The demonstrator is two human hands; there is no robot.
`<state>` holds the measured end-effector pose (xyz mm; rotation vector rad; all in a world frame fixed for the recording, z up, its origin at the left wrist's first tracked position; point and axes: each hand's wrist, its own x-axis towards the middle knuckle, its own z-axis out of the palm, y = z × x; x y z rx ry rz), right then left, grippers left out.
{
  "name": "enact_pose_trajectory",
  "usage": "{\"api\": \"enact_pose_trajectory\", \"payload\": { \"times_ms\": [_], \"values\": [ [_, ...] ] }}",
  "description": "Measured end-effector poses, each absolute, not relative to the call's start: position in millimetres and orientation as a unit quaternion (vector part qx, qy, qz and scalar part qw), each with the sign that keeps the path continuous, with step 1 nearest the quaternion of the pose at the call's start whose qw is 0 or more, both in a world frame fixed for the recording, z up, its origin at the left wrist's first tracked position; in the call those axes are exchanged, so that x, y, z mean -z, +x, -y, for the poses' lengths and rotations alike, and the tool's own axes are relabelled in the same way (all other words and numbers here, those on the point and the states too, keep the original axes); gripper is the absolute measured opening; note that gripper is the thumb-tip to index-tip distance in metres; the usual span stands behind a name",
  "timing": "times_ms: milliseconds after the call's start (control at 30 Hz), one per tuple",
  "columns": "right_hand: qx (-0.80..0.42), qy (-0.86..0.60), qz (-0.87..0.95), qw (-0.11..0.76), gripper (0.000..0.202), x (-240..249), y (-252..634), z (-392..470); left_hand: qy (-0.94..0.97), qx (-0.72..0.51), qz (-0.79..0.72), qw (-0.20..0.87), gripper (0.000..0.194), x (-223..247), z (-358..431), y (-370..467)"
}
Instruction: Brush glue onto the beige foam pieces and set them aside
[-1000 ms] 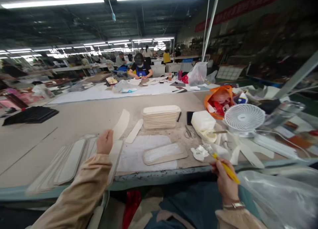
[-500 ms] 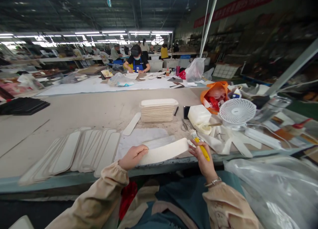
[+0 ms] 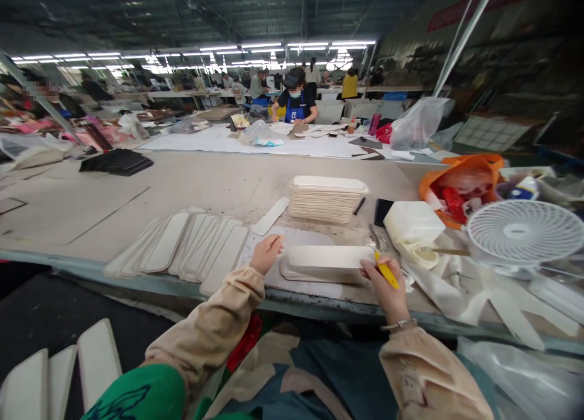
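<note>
My right hand point(image 3: 387, 289) is closed round a yellow-handled brush point(image 3: 387, 270). Its thumb and fingers also meet the right end of a long off-white strip point(image 3: 331, 256) with rounded corners. Under that strip lie similar panels point(image 3: 319, 276), on a pale sheet point(image 3: 272, 273) near the table edge. My left hand point(image 3: 266, 254) is at the strip's left end, a small gap away, its fingers curled together with nothing visible in them. Left of it, overlapping off-white panels point(image 3: 223, 256) lie fanned out. A neat stack of panels point(image 3: 326, 200) stands behind, with one loose panel point(image 3: 271, 216) beside it.
At right are scissors point(image 3: 379, 240), a phone point(image 3: 382, 212), a white container point(image 3: 414, 221), a white fan point(image 3: 520, 231) and an orange bag point(image 3: 431, 186). Black sheets point(image 3: 116, 161) lie far left. A co-worker point(image 3: 295, 101) sits across the table. More panels point(image 3: 98, 362) are low at left.
The strip was held between both hands above the table edge; now it lies level over the panels, and my left hand has come off it. The view has swung left.
</note>
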<state>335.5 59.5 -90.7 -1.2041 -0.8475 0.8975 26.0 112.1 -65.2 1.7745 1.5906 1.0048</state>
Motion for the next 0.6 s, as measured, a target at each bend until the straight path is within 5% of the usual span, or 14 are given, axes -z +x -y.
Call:
{"api": "enact_pose_trajectory", "payload": {
  "times_ms": [233, 600],
  "values": [
    [-0.369, -0.593, 0.41, 0.587, 0.042, 114, 340, -65, 0.673, -0.358, -0.602, 0.237, 0.02, 102, -97, 3],
    [-0.283, -0.663, 0.495, 0.485, 0.041, 101, 334, -59, 0.772, -0.345, -0.5, 0.187, 0.025, 110, -75, -1]
  ]
}}
